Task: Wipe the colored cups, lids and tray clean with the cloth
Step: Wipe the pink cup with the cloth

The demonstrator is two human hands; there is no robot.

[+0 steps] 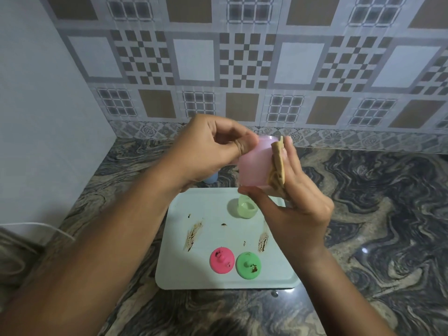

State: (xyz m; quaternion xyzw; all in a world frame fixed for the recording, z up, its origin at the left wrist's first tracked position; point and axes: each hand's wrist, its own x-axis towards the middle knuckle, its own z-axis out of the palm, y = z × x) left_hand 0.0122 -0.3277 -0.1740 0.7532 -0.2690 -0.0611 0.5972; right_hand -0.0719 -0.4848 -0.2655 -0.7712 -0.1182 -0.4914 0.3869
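Fingers [238,141] of your left hand [208,151] are curled round the near side of a translucent pale pink plastic cup [253,166], holding it up in the air above the far edge of the tray. Far off to the left of that arm, a thin white cable [48,225] lies across the swirled grey and brown stone countertop [378,202]. Just behind your left wrist, a small pale blue plastic cup [211,177] stands on the counter beyond the tray, mostly hidden by the wrist. Below your hands sits the pale rectangular plastic tray [174,267], with brown smears [194,235] streaked on its left and right parts. On its near part, a round bright pink lid [221,260] lies just beside a round green lid [248,266], both spotted with brown dirt. Further back on the tray stands a translucent pale green plastic cup [242,209], partly covered by your right thumb. To the right of the pink cup, your right hand [298,207] pins a folded tan cloth [276,166] against the cup's side with nearly straight fingers, while the thumb hooks under the cup's lower edge. Behind everything rises a wall of patterned grey and brown tiles [242,59].
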